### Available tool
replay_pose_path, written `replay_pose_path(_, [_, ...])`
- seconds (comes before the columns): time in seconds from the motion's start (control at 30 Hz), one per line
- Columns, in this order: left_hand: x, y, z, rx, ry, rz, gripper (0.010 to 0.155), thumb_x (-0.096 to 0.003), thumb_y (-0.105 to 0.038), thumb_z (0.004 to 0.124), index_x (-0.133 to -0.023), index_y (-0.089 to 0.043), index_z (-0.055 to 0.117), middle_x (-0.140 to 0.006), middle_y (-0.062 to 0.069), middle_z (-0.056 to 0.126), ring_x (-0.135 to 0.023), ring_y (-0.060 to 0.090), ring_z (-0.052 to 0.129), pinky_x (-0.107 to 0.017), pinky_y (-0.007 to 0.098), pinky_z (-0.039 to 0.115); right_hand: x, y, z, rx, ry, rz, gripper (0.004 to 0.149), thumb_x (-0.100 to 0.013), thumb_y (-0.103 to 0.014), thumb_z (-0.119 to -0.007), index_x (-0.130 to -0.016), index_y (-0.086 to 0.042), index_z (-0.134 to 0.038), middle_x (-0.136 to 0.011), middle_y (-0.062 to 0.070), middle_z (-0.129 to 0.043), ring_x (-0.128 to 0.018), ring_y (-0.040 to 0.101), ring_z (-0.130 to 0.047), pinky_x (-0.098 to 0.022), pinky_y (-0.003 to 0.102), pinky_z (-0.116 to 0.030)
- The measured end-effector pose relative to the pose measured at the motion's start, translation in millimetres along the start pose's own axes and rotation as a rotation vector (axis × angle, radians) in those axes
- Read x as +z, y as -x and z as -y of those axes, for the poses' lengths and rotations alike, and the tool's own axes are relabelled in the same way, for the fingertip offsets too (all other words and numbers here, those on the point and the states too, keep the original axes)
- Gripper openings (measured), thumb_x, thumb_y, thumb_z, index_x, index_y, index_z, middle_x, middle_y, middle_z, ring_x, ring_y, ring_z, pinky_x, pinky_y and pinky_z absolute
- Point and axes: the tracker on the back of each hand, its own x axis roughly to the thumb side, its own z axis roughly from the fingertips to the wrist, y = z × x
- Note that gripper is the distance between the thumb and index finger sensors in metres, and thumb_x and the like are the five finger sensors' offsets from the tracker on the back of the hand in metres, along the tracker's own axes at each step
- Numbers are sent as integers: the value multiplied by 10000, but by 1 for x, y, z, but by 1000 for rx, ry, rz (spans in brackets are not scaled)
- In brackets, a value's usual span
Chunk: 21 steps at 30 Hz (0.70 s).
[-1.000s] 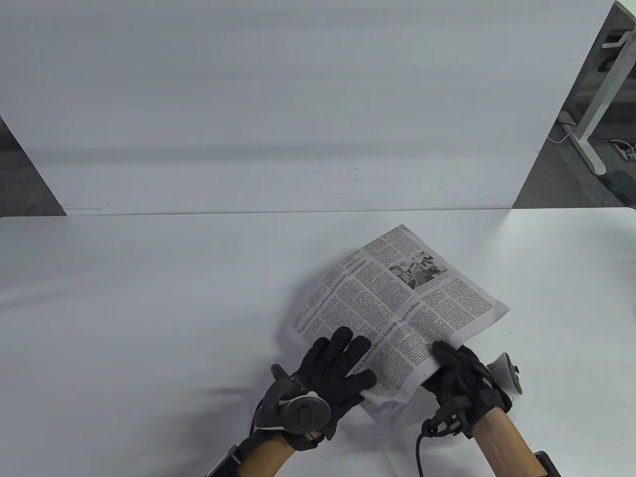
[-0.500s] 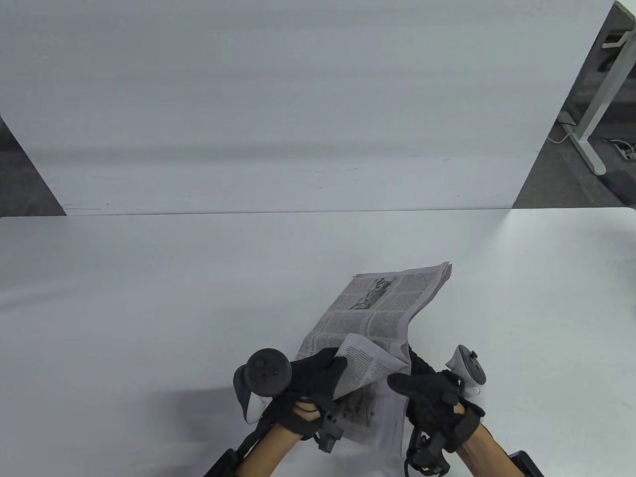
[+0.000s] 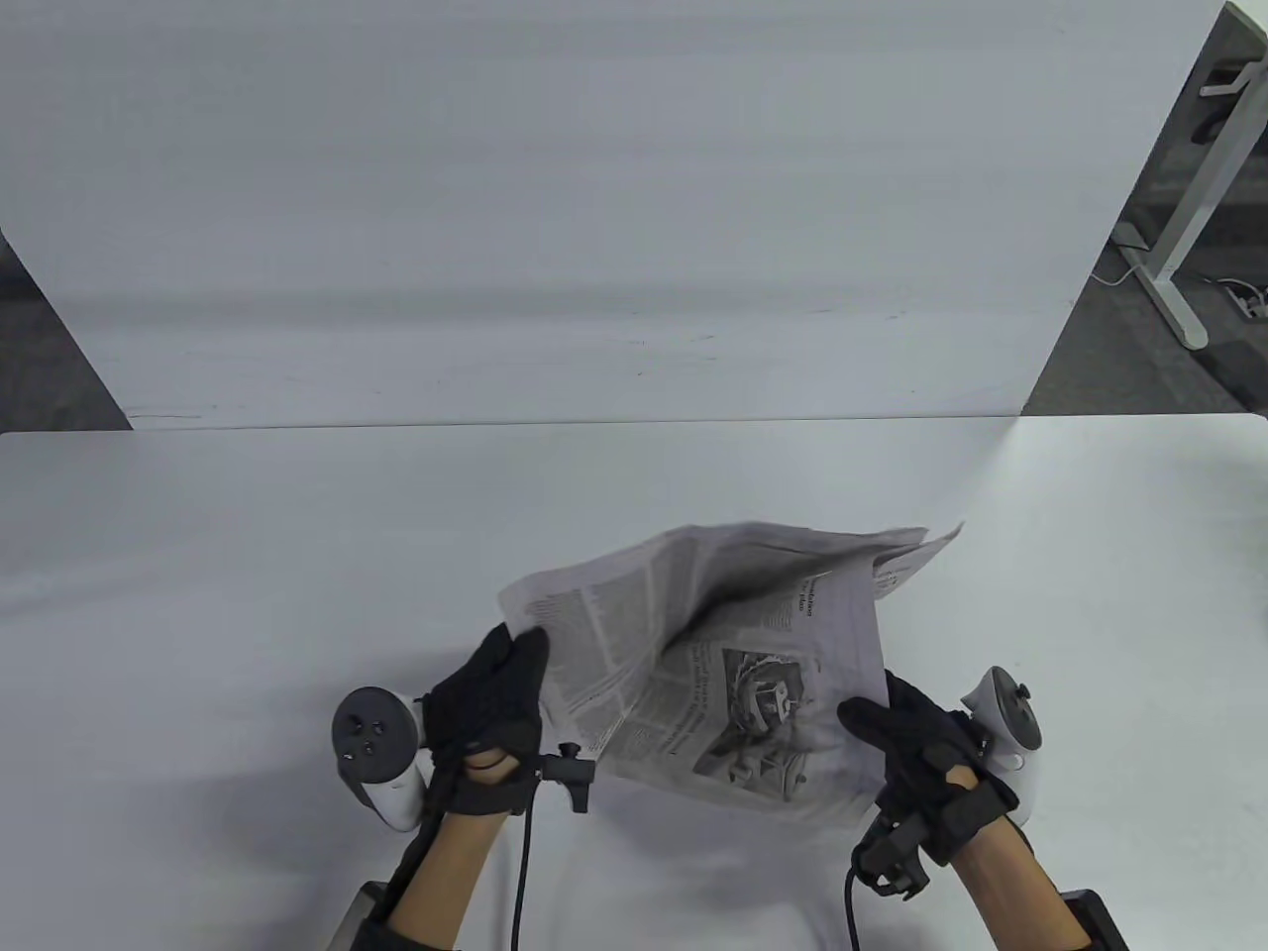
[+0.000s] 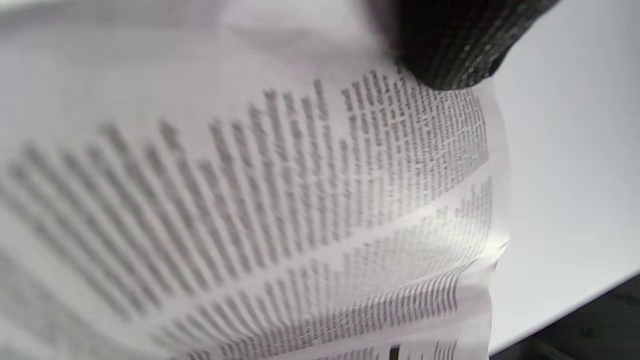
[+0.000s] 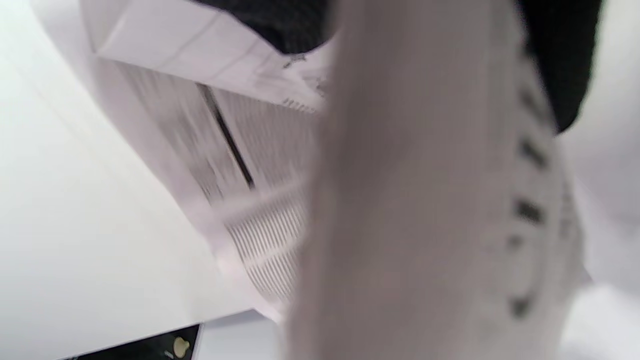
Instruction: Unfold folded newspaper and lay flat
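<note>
The newspaper (image 3: 713, 654) is held up off the white table (image 3: 248, 555), half opened like a book, with a photo on its right page. My left hand (image 3: 495, 693) grips its left edge. My right hand (image 3: 906, 738) grips its lower right edge, thumb on the page. In the left wrist view the printed page (image 4: 280, 210) fills the frame under a gloved fingertip (image 4: 450, 45). In the right wrist view blurred paper (image 5: 400, 200) hangs close to the lens, with black glove at the top.
A white backboard (image 3: 594, 198) stands along the far edge of the table. A white desk leg (image 3: 1184, 228) stands on the floor at the far right. Cables hang from both wrists near the front edge.
Both hands lifted the folded newspaper off the table and moved apart. The left hand swung left, drawing the left page open; the paper now spreads wide between them.
</note>
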Motion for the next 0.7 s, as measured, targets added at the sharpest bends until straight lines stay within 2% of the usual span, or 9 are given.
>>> replay_pose_path(0.2, [-12, 27, -50, -20, -163, -110, 401, -461, -367, 805, -792, -176, 926, -816, 163, 994, -782, 440, 978, -576, 590, 747, 0, -9, 36, -78, 73, 30, 613, -423, -65, -745, -1004, -231, -644, -1034, 256, -736, -796, 607, -858, -470, 615, -874])
replay_pose_path(0.33, [-11, 57, -69, -30, -251, -274, 399, -461, -346, 794, -784, -151, 923, -795, 173, 1002, -755, 447, 991, -560, 591, 754, 1, -11, 58, -137, 98, 38, 629, -409, -40, -755, -991, -259, -662, -1024, 229, -771, -789, 586, -891, -481, 583, -893])
replay_pose_path(0.4, [-10, 71, -71, -9, -274, -347, 390, -446, -305, 814, -755, -108, 949, -778, 207, 1008, -743, 484, 980, -551, 618, 737, 1, -13, 64, -110, 80, 48, 643, -396, -15, -760, -981, -268, -674, -1014, 218, -796, -792, 591, -890, -478, 571, -906])
replay_pose_path(0.43, [-9, 74, -69, 7, -232, -370, 391, -452, -305, 808, -763, -109, 940, -786, 208, 1000, -750, 485, 973, -556, 616, 734, 0, -14, 65, -94, 60, 63, 646, -397, -14, -760, -982, -276, -672, -1016, 214, -795, -797, 586, -891, -486, 570, -905])
replay_pose_path(0.47, [-8, 75, -68, 11, -232, -384, 391, -457, -311, 802, -768, -117, 935, -791, 200, 998, -754, 477, 975, -560, 610, 737, 0, -14, 66, -91, 63, 67, 647, -395, -11, -761, -978, -281, -680, -1014, 214, -799, -796, 587, -892, -487, 568, -907])
replay_pose_path(0.6, [-8, 69, -66, 5, -244, -353, 397, -464, -348, 787, -783, -155, 921, -803, 173, 994, -761, 450, 981, -563, 590, 749, 1, -17, 63, -118, 38, 93, 647, -398, -12, -759, -977, -290, -681, -1015, 216, -797, -796, 581, -899, -494, 558, -908])
replay_pose_path(0.7, [-3, 75, -60, 110, -190, -402, 468, -473, -418, 782, -855, -162, 868, -879, 194, 921, -786, 477, 945, -575, 605, 722, 2, -24, 58, -101, 33, 157, 645, -399, -6, -756, -976, -285, -684, -1012, 217, -802, -796, 580, -900, -498, 558, -904])
